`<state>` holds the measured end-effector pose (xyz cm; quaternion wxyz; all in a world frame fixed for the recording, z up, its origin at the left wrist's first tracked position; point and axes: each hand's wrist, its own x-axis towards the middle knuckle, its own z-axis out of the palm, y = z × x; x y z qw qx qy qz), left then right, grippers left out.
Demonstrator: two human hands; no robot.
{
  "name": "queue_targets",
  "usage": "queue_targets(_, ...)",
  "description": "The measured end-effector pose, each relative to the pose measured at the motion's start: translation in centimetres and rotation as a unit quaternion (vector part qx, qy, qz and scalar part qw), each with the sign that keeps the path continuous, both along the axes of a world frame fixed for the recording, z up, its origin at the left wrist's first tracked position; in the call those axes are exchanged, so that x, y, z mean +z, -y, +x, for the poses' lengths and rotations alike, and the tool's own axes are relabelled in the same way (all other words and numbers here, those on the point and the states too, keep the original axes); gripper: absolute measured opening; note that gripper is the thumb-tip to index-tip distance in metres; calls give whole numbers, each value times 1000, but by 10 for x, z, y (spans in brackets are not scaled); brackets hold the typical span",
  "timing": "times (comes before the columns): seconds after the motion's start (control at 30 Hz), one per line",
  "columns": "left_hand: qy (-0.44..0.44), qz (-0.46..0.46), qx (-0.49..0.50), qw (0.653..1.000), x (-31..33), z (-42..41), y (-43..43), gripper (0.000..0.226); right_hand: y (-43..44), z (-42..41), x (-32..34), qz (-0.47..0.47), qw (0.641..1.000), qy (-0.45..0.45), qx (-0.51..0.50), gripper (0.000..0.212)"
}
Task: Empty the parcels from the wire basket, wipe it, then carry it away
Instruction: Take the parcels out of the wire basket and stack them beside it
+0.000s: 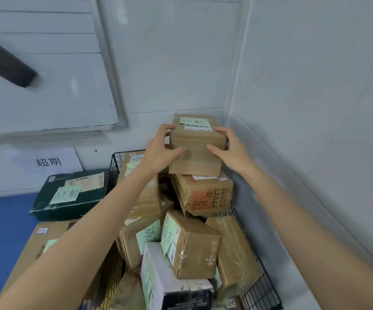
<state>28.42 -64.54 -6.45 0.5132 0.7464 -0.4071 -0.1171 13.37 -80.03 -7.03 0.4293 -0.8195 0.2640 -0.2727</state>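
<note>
Where left hand (161,151), right hand (232,151) clamp parcel (195,158), fingers (166,128) overlap its sides.

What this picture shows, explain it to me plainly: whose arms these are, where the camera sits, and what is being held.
There is no machine here. A person wears one wide-angle camera on the head, looking forward and down, so the two bare arms are that person's own. The left hand and right hand grip the top cardboard box by its sides, thumbs on its near face. Under it, more taped parcels, many with green notes, are heaped in a black wire basket standing in a room corner. Left of the basket lies a dark green box; a whiteboard hangs on the wall.
</note>
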Motion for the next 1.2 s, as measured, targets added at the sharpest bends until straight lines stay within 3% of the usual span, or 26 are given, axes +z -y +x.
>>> queue_targets(0.57,-34,-187,-3,982,43,-31,-92,37,-115,-25,57,-47,986,150,-62,17)
queue_targets(0.7,-26,-219,-29,975,49,-35,-111,35,-134,-34,62,-63,982,171,-51,27)
queue_targets(0.9,-2,-227,-55,972,60,-42,-134,57,-154,-54,75,-70,980,188,-19,63)
queue_targets(1.2,82,-222,-71,969,76,-73,-167,82,-177,-86,94,-109,979,172,8,93)
